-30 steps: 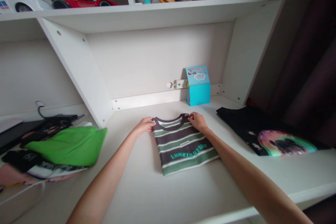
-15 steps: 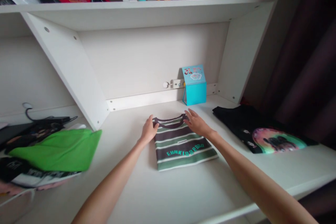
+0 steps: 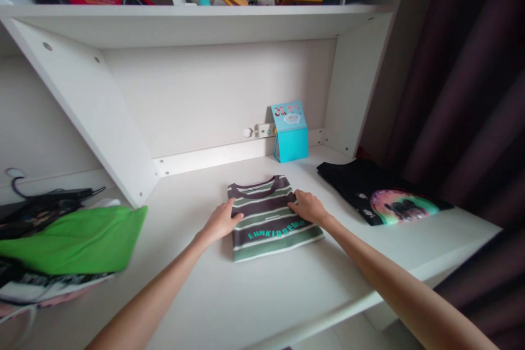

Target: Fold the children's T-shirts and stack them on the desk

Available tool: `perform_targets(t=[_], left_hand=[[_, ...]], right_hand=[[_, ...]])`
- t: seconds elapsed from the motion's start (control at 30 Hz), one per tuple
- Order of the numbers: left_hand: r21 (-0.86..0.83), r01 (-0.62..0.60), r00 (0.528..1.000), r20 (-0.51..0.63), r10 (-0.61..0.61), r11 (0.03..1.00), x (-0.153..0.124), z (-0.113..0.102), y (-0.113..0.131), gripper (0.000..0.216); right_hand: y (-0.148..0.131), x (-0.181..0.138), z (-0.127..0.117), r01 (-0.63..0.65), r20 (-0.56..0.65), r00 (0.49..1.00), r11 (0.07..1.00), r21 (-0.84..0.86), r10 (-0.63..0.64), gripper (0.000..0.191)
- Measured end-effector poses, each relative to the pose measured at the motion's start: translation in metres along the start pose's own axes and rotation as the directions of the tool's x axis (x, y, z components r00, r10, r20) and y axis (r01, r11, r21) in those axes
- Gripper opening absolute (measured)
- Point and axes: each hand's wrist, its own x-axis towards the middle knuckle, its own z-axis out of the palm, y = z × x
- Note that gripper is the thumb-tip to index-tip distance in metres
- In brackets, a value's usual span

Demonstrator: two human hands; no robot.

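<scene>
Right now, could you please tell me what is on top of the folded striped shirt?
The left hand rests on the left side of the striped shirt, the right hand on its right side; the cloth beneath them is covered.

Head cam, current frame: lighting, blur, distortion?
Head view: curtain at right sinks almost to black; head view: faint shadow along the left edge of the striped shirt; head view: green cloth looks soft; head view: apparent wide-angle stretch, side panel leaning; head view: no strong glare.
</scene>
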Motion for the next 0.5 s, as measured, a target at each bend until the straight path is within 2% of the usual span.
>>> perform_targets(t=[0.1,0.2,0.27,0.33,0.4,0.5], left_hand=[[-0.246,0.055,0.995,0.092,-0.033,0.968,-0.014,-0.005,0.007,0.044],[-0.495,0.155,0.978,0.197,-0.063,0.855,-0.023,-0.008,0.023,0.046],[-0.608,0.135,0.983,0.183,-0.027,0.783,-0.023,-0.006,0.040,0.053],[-0.656,0.016,0.995,0.085,0.053,0.755,-0.017,0.001,0.064,0.058],[-0.643,-0.161,0.984,-0.051,0.168,0.749,-0.004,0.011,0.093,0.060],[-0.591,-0.407,0.912,-0.223,0.344,0.696,0.026,0.031,0.143,0.062]], right_hand=[[0.000,0.004,0.000,0.043,0.014,0.999,0.997,0.061,-0.044,0.020],[0.007,0.003,-0.010,0.092,-0.028,0.996,0.990,0.105,-0.090,0.019],[0.019,-0.001,-0.023,0.112,-0.077,0.992,0.986,0.122,-0.103,0.025],[0.040,-0.005,-0.042,0.121,-0.164,0.982,0.984,0.130,-0.099,0.027],[0.068,-0.009,-0.064,0.106,-0.291,0.954,0.988,0.115,-0.068,0.026],[0.119,-0.012,-0.100,0.024,-0.456,0.890,0.997,0.071,0.011,0.027]])
